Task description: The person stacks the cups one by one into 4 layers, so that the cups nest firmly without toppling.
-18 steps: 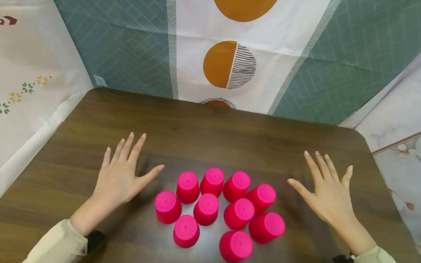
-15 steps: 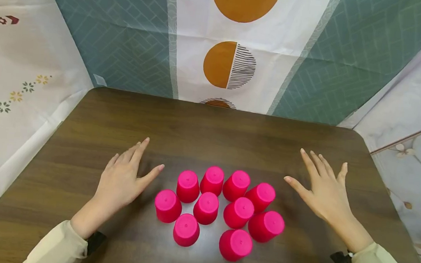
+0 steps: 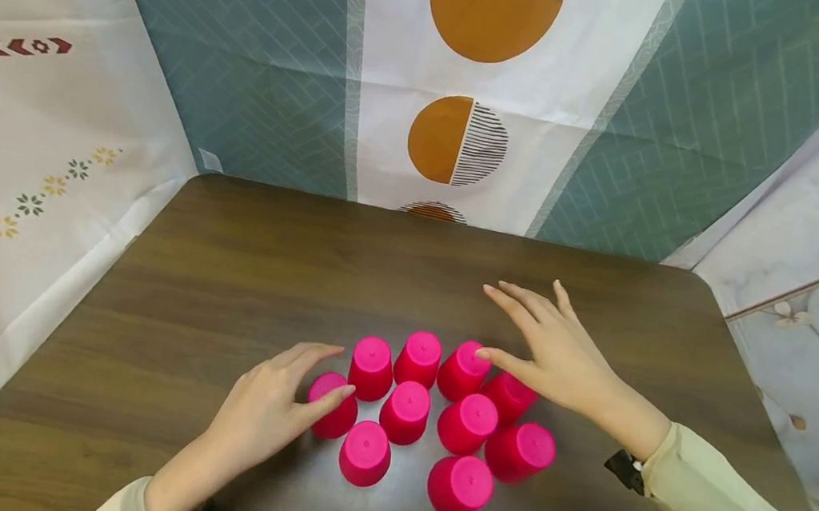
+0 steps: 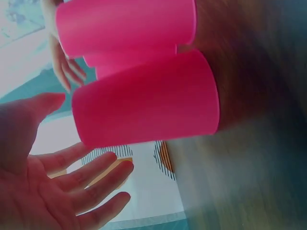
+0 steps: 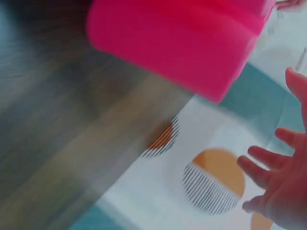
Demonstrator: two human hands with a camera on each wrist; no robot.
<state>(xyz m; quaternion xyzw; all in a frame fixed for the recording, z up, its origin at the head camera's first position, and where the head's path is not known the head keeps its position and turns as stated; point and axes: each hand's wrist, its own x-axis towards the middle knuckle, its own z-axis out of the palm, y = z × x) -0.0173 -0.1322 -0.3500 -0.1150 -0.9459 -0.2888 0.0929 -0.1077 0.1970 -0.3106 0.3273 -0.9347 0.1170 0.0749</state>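
Several bright pink cups stand upside down in a loose cluster on the table. My left hand [image 3: 268, 405] is at the leftmost cup [image 3: 333, 421], its thumb crossing over that cup in the head view. In the left wrist view, the fingers [image 4: 103, 177] are spread beside the end of a pink cup [image 4: 146, 100], with no grip on it. My right hand [image 3: 560, 360] hovers over the back right cups, fingers spread, its thumb overlapping a back-row cup [image 3: 459, 376]. The right wrist view has a blurred pink cup [image 5: 177, 48] apart from the fingers [image 5: 261, 172].
The brown wooden table [image 3: 293, 262] extends around the cups. A patterned cloth [image 3: 389, 53] hangs behind its far edge, and pale cloths hang at the left [image 3: 81, 206] and right [image 3: 778, 244].
Both hands have come inward toward the cups: the left moved right and nearer, the right moved left over the cluster. The head view has shifted slightly. The cups keep their arrangement.
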